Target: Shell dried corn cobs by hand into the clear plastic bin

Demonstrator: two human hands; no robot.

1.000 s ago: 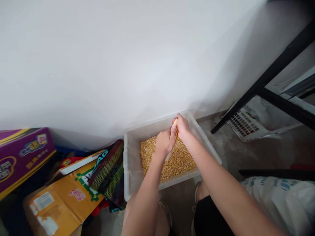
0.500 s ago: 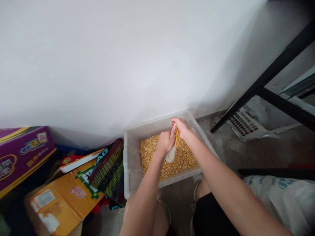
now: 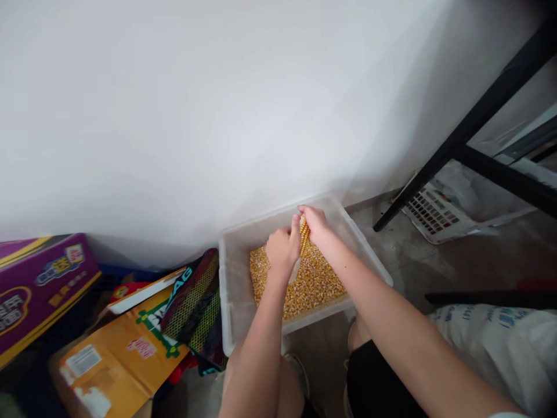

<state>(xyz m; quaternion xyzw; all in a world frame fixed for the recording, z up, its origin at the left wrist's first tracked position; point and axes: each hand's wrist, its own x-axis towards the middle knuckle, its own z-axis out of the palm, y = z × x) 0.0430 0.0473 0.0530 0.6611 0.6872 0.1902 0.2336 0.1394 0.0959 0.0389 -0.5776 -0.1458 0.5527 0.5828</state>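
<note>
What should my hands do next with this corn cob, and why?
Probably rub more kernels off with your right hand while your left hand steadies the corn cob: kernels cover its upper part, and it sits over the clear plastic bin of loose kernels.

A cob of dried yellow corn [image 3: 304, 237], rows of kernels along it, stands tilted near the far edge of a translucent plastic tub [image 3: 230, 296]. Loose yellow kernels [image 3: 313, 284] cover the tub's floor.
</note>
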